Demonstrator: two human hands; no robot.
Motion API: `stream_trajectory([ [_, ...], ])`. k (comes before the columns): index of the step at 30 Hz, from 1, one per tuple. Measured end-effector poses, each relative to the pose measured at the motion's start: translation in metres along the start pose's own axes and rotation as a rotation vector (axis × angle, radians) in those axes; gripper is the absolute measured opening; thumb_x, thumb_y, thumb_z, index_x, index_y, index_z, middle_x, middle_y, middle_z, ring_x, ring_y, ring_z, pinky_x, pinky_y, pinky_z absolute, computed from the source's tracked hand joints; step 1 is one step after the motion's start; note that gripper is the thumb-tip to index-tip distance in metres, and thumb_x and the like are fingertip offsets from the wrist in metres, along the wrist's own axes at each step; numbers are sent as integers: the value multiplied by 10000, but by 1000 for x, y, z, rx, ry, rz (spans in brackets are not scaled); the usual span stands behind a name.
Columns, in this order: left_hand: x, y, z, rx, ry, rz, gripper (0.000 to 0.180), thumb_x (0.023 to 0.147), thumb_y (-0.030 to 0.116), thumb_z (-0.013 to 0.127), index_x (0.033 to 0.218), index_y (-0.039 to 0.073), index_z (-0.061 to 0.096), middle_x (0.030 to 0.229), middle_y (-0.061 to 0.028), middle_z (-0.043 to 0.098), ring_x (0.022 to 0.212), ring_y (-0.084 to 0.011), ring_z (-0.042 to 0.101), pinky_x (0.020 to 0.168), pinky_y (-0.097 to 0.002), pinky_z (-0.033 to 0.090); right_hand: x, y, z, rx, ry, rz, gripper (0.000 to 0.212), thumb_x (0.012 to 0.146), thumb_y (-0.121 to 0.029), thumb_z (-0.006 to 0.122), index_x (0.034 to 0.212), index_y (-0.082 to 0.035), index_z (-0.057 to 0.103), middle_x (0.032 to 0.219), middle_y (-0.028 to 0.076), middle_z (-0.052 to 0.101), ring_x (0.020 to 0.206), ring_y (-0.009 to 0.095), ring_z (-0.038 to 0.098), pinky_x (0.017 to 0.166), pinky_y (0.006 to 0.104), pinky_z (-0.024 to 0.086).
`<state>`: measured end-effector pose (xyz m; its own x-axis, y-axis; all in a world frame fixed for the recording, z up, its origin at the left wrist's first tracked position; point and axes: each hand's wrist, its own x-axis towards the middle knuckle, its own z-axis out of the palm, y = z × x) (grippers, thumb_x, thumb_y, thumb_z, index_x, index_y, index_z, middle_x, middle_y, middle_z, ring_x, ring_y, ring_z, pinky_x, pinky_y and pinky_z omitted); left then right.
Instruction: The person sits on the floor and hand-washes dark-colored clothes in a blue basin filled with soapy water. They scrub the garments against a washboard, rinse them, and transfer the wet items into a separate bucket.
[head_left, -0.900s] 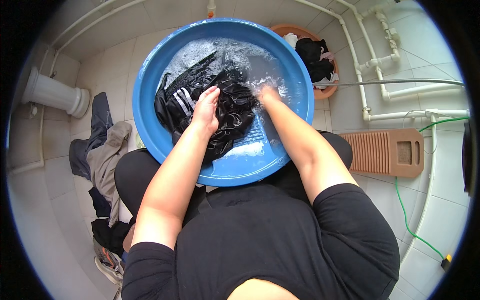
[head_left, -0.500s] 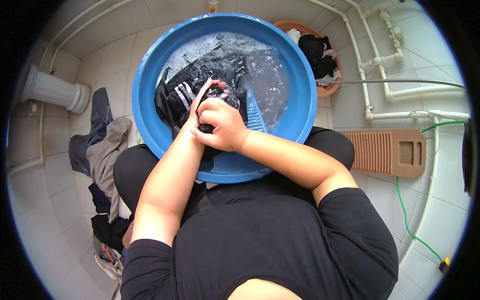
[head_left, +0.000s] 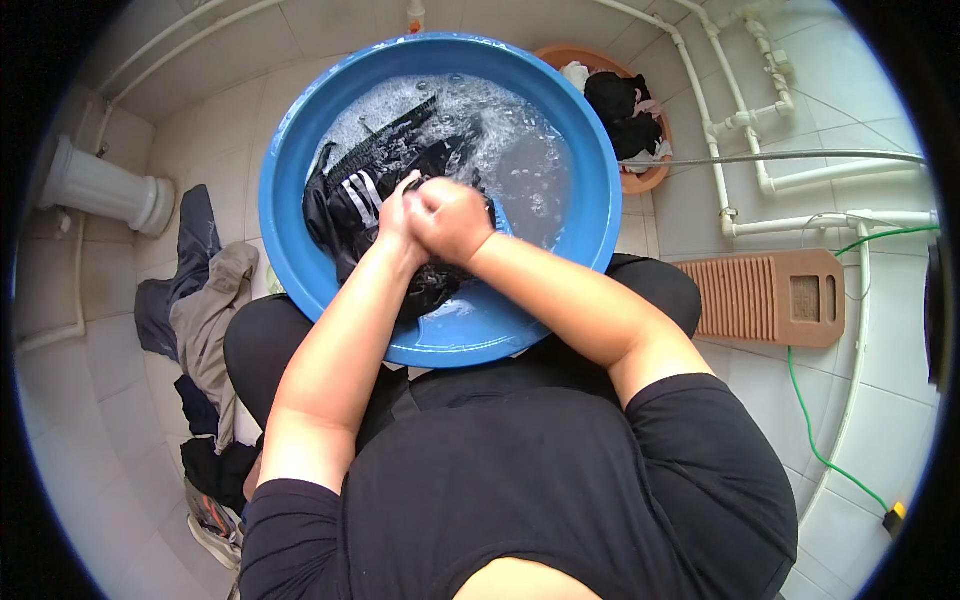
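A blue basin (head_left: 285, 200) of soapy water stands between my knees. In it lies a wet black garment (head_left: 335, 205) with white stripes and a gathered, waistband-like edge. My left hand (head_left: 398, 228) and my right hand (head_left: 452, 220) are pressed together over its middle, both closed on a bunched part of the cloth. The right hand is somewhat blurred and covers most of the left fingers. Beside the right wrist shows a small part of a blue ridged washboard (head_left: 502, 217), mostly behind the hand and cloth.
An orange tub (head_left: 655, 180) of clothes stands behind the basin at right. A brown washboard (head_left: 740, 300) lies by my right knee. Grey trousers (head_left: 215, 300), dark clothes (head_left: 215, 465) and a shoe (head_left: 210, 515) are at left. White pipes (head_left: 725, 180) and a green cord (head_left: 815, 440) run along the right.
My right hand has moved up over the left fingers, which stretched out before and are now mostly covered. The garment has shifted and bunched, with more cloth near the basin's front and fresh foam behind.
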<state>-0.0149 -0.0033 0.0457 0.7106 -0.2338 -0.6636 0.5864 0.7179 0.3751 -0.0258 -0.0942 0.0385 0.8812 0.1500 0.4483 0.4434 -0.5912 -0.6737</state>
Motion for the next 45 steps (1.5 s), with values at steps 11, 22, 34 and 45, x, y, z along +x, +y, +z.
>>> stream_trajectory([
  [11, 59, -16, -47, 14, -203, 13, 281, 888, 247, 529, 1115, 82, 517, 1017, -104, 604, 947, -220, 582, 858, -365, 475, 7, 147, -56, -685, -678, 670, 504, 840, -493, 463, 1062, -65, 609, 1104, 174, 587, 1025, 316, 558, 880, 407, 435],
  [22, 23, -4, -17, -16, -192, 71, 336, 914, 367, 432, 1138, 132, 519, 1045, -106, 593, 907, -244, 593, 783, -388, 501, 4, -12, -27, 247, -73, -32, 168, 697, -158, 674, 713, -15, 586, 873, 104, 607, 868, 254, 577, 765, 335, 455],
  [34, -11, -9, 8, 220, 53, 71, 268, 877, 301, 501, 969, 62, 579, 919, -61, 616, 768, -206, 601, 700, -345, 506, 8, 16, -8, -30, 92, 309, 263, 789, -295, 564, 639, -82, 600, 683, 137, 601, 623, 323, 588, 539, 407, 464],
  [45, -16, -1, 12, 894, -220, 353, 611, 832, 402, 582, 1260, -4, 422, 1241, -143, 479, 1136, -218, 456, 949, -351, 375, 23, 93, -51, -554, -122, 519, 334, 802, -451, 546, 896, -132, 575, 898, 109, 645, 885, 283, 603, 734, 412, 477],
])
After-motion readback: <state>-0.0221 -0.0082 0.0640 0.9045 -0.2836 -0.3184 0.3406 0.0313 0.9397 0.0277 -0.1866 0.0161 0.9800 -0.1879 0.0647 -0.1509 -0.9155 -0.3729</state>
